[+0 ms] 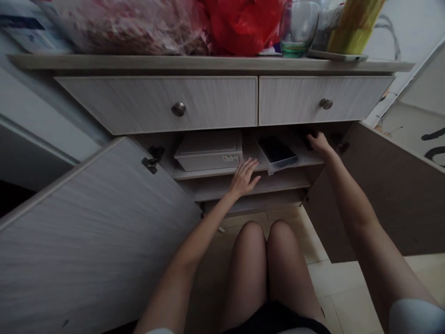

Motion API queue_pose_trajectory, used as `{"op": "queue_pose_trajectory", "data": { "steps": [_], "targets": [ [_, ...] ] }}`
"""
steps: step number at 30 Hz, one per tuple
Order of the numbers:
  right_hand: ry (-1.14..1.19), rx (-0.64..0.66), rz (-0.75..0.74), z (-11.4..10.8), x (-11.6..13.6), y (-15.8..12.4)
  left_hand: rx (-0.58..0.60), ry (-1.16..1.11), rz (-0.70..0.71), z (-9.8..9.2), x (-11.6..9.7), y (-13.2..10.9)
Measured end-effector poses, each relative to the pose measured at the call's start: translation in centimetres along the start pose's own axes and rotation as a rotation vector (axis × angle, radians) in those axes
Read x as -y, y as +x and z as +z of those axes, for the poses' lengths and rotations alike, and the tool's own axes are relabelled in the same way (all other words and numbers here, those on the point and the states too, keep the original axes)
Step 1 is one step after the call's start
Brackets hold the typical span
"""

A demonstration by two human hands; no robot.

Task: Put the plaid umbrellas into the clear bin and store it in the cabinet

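Observation:
My left hand [244,177] is open at the front edge of the upper cabinet shelf [205,173], its fingers stretched out and holding nothing. Just behind its fingertips sits a white lidded box [210,155] with a small label. To the right, a clear plastic tray [278,165] with a black item [276,149] in it sticks out slightly past the shelf edge. My right hand [320,142] reaches into the right end of that shelf, fingers curled at a dark object. Shadow hides most of that object, so its kind cannot be made out.
Two cabinet doors, the left door [114,222] and the right door [378,199], stand open on either side. Above are two drawers with round knobs [178,109]. The top holds a red plastic bag [243,25], a clear bag [139,30] and a glass [299,30].

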State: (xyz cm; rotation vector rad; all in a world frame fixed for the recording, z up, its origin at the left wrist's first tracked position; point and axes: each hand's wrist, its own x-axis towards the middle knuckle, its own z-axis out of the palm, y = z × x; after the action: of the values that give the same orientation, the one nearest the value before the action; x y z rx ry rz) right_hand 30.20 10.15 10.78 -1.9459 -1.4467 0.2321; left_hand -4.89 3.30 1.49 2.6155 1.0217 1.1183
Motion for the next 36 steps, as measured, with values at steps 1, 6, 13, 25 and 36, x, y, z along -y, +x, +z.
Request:
{"op": "queue_pose_trajectory", "data": {
  "steps": [1,6,13,25,36],
  "targets": [
    [-0.028,-0.012,0.035,-0.1,-1.1,-0.3,0.015,0.002,0.018,0.4,-0.1,0.0],
    [-0.06,0.004,0.195,2.1,-5.1,-2.2,0.101,0.048,0.03,2.2,0.6,0.2],
    [-0.077,-0.113,-0.047,3.8,-1.2,-2.8,0.184,0.058,-0.051,5.1,3.3,0.0],
    [-0.176,0.443,0.021,10.0,9.6,-3.0,0.013,-0.034,-0.009,6.0,1.0,2.0],
    [-0.192,0.08,0.154,1.9,1.3,0.4,0.069,0.031,0.017,5.3,0.2,3.3]
  ]
}}
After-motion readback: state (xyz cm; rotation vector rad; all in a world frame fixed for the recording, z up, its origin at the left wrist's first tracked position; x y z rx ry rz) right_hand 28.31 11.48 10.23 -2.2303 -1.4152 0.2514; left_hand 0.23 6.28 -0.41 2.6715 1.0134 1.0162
